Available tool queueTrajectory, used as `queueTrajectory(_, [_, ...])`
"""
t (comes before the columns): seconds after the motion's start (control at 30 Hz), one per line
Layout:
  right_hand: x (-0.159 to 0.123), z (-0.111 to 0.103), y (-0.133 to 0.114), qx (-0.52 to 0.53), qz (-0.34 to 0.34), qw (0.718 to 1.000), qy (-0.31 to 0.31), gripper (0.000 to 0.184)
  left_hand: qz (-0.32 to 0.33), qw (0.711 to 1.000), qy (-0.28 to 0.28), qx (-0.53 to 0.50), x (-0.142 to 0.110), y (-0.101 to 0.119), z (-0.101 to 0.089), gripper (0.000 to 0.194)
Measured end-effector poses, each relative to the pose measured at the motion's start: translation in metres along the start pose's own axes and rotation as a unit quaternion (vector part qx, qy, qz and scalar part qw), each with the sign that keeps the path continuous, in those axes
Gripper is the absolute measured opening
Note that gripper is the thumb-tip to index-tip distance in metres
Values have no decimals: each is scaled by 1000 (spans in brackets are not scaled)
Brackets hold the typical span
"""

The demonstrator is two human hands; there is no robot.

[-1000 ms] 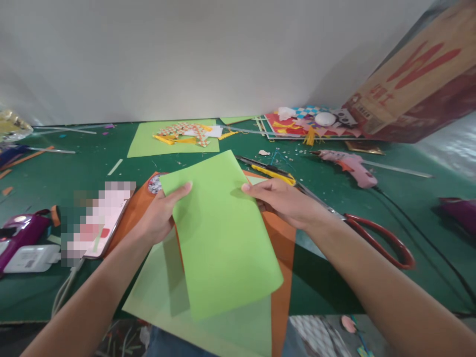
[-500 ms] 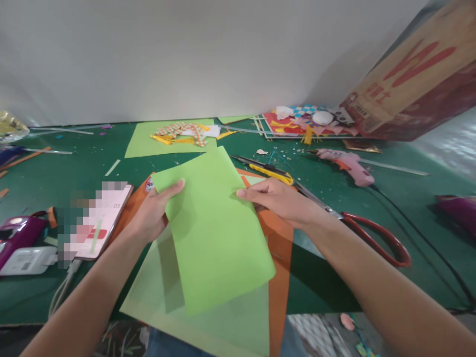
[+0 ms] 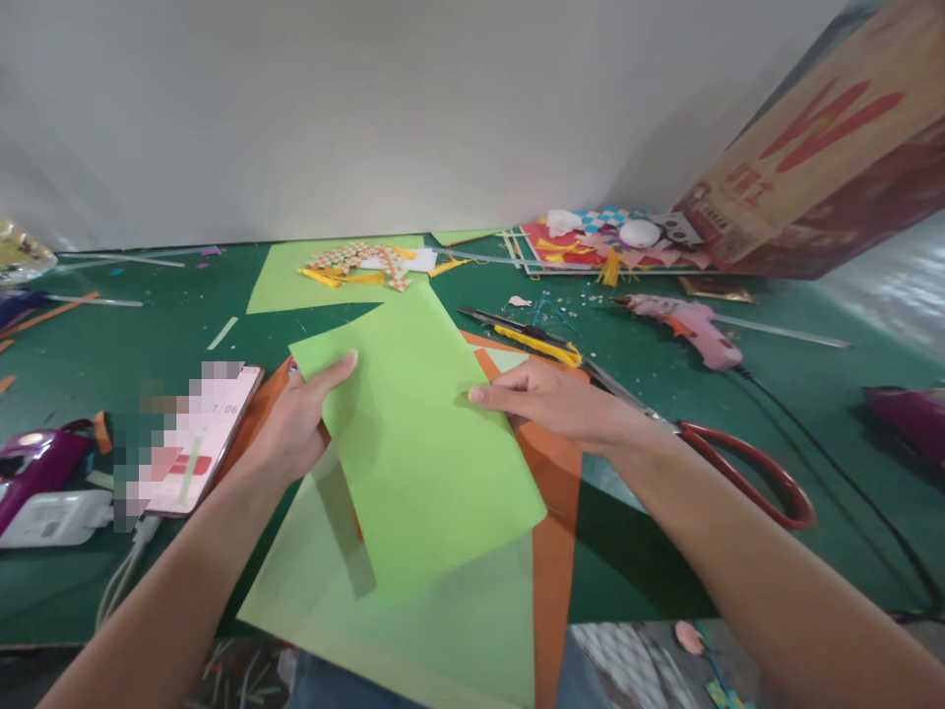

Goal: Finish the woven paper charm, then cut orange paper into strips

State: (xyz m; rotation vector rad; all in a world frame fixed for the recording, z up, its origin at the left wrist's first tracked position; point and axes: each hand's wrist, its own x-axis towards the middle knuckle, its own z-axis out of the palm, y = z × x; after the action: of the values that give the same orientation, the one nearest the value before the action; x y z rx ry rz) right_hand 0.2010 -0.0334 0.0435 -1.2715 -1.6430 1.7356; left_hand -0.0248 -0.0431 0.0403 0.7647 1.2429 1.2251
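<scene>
A light green paper sheet [image 3: 420, 433] is lifted above the green table, held at both side edges. My left hand [image 3: 299, 428] pinches its left edge, thumb on top. My right hand [image 3: 550, 399] pinches its right edge, fingers closed on the paper. Under it lie a second green sheet [image 3: 443, 630] and an orange sheet [image 3: 553, 551], both reaching over the table's near edge.
A phone [image 3: 196, 438] lies left of my left hand, with a purple tool [image 3: 36, 463] and a white charger [image 3: 55, 517] beyond. Red-handled scissors [image 3: 738, 473] and a yellow cutter [image 3: 528, 335] lie to the right. A pink glue gun [image 3: 694, 330], paper crafts [image 3: 612, 241] and a cardboard box [image 3: 827, 158] stand farther back.
The held green sheet has shifted a little left and away from me, and both hands moved with it. Nothing else on the table changed.
</scene>
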Motion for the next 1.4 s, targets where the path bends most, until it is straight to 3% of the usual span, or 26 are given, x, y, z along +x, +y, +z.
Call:
queueTrajectory(0.53, [-1,-7,7,-34,23,998,-44,41,31,996,81,-17,-2,2,6,11])
queueTrajectory(0.93, [-2,-9,7,-75,12,997,-27,46,42,996,73,-5,1,3,2,13])
queueTrajectory(1.13, [-4,-10,4,-52,30,993,-105,49,49,994,96,-19,6,7,-3,14])
queueTrajectory(1.4, [-8,-10,-3,-84,24,993,-84,48,71,993,93,-26,11,7,-8,7])
